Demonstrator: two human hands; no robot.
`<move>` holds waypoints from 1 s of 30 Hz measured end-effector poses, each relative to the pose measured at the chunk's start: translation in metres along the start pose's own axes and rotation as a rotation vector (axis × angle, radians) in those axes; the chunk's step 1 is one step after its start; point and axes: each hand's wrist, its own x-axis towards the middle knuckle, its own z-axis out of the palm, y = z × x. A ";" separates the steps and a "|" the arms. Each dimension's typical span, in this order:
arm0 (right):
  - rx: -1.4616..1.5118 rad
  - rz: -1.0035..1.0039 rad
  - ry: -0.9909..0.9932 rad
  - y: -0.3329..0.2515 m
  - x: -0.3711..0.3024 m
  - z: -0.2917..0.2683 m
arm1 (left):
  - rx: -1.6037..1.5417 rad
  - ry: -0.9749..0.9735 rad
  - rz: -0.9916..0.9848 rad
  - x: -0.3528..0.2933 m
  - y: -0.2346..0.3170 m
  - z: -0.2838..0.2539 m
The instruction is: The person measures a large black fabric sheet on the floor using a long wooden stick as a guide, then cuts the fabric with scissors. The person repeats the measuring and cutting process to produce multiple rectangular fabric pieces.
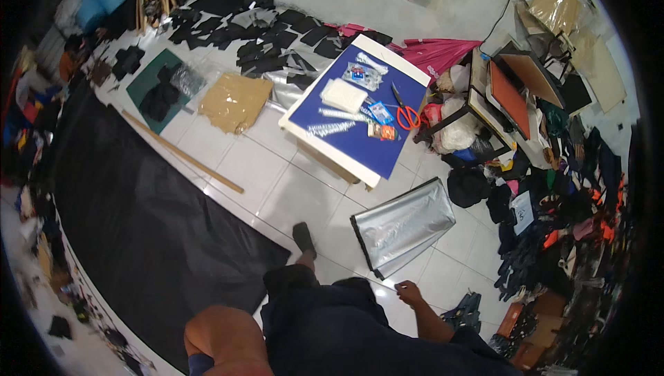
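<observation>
My right hand [408, 292] hangs low at my right side with its fingers curled in. Whether anything small is in it, I cannot make out. Closest to it lies a folded silver sheet [406, 226] with a black edge, flat on the tiles and apart from my fingers. Of my left arm [228, 341] only the bent upper part shows; the left hand is hidden. One dark-socked foot [303, 238] is stretched forward on the floor. Ahead of me stands a low table with a blue top [373, 153], bearing orange-handled scissors [405, 115], a white stack [344, 95] and small packets [381, 131].
A large black sheet [166, 238] spreads over the floor at left, with a wooden stick [183, 151] along its edge. Brown paper in plastic [235, 101] and a green board [153, 89] lie beyond. Black scraps [266, 44] cover the far floor; heaped clothes [553, 210] fill the right.
</observation>
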 end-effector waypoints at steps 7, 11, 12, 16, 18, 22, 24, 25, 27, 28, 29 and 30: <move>-0.226 -0.316 0.120 -0.159 0.002 -0.003 | 1.397 0.153 -0.219 0.090 0.163 -0.154; -0.056 -0.503 -0.011 -0.268 0.005 0.014 | 2.738 0.553 -1.332 0.041 0.353 -0.253; -0.135 -0.623 -0.095 -0.333 -0.006 0.011 | 2.686 0.754 -1.614 0.017 0.407 -0.245; -0.296 -0.870 -0.157 -0.491 0.026 0.017 | 2.454 1.467 -2.369 -0.117 0.559 -0.122; -0.564 -0.966 -0.179 -0.526 0.066 0.017 | 1.959 2.273 -2.019 -0.152 0.581 -0.057; -0.815 -1.047 -0.332 -0.696 0.048 -0.008 | 1.986 2.074 -2.396 -0.183 0.539 0.035; -0.892 -1.090 -0.337 -0.780 0.060 0.003 | 1.752 2.039 -2.654 -0.209 0.544 0.069; -0.870 -1.178 -0.313 -0.823 0.063 0.017 | 1.829 2.299 -2.312 -0.228 0.550 0.086; -0.857 -1.287 -0.222 -0.908 0.068 0.061 | 1.967 2.621 -1.681 -0.254 0.563 0.097; -0.797 -1.326 -0.202 -0.945 0.070 0.080 | 1.673 2.752 -1.593 -0.249 0.582 0.067; -0.754 -1.279 -0.175 -0.982 0.071 0.106 | 1.386 2.873 -1.519 -0.240 0.597 0.043; -0.716 -1.220 -0.158 -1.014 0.072 0.130 | 1.589 2.686 -1.595 -0.216 0.620 0.023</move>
